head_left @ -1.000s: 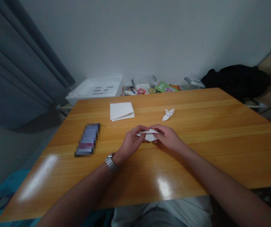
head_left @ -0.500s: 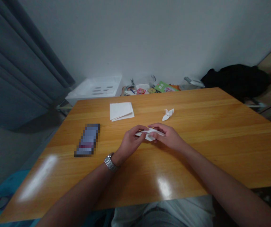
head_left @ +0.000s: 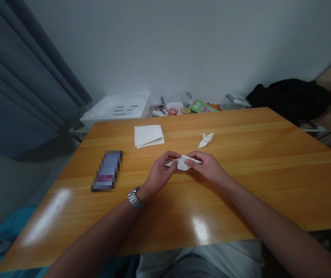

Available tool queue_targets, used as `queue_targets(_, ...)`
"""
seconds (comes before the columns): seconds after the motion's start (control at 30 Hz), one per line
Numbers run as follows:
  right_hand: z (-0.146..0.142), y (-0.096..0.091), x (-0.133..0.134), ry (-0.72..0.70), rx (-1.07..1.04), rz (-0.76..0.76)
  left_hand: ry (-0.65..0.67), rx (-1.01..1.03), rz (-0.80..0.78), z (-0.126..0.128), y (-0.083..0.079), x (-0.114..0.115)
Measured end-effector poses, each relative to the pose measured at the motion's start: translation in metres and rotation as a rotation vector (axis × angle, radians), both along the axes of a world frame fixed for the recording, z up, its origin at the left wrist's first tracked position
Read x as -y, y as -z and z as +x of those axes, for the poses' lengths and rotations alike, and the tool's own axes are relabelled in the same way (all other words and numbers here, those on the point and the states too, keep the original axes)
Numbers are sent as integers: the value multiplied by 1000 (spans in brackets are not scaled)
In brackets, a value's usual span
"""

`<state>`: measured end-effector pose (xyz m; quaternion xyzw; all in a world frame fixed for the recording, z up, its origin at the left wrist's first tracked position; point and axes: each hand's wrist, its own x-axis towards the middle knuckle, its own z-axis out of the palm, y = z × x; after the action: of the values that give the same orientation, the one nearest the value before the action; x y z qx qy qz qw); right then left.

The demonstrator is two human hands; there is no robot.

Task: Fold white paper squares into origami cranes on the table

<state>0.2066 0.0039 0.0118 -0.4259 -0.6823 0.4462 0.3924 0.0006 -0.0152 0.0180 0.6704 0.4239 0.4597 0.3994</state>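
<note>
Between my two hands is a small folded piece of white paper (head_left: 182,163), pointed at both sides, just above the tabletop. My left hand (head_left: 162,170) pinches its left end, thumb in front and fingers behind. On the other end, my right hand (head_left: 207,166) is closed the same way, its thumb pressed near the middle. The fingertips behind the paper are partly hidden. A white folded paper crane (head_left: 205,140) rests on the table beyond my right hand. Farther left lies a stack of folded white paper sheets (head_left: 148,136).
A phone (head_left: 107,171), blurred out, lies on the wooden table (head_left: 240,154) at the left. Behind the far edge stand a white plastic tray (head_left: 119,106) and a green booklet (head_left: 201,106) among small items. Black cloth (head_left: 289,98) is heaped at the back right.
The folded paper has turned slightly between my fingers, so more of its middle faces me. Both hands stay in nearly the same place, thumbs shifted a little.
</note>
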Motion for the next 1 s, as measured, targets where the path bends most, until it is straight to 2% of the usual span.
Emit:
queue_targets(0.27,-3,-4,6,-9,128,97,63,70,-89,2,2,0)
queue_targets(0.5,-5,-8,9,-18,132,105,14,8,-75,1,1,-1)
queue_targets(0.77,-1,-2,4,-37,-50,-70,-67,9,-85,1,-1,-4)
queue_targets(0.87,0,-2,3,-36,-32,-70,-39,1,-84,1,0,-3)
queue_targets(1.0,2,-3,3,-21,-6,-48,67,-14,-123,0,2,-2)
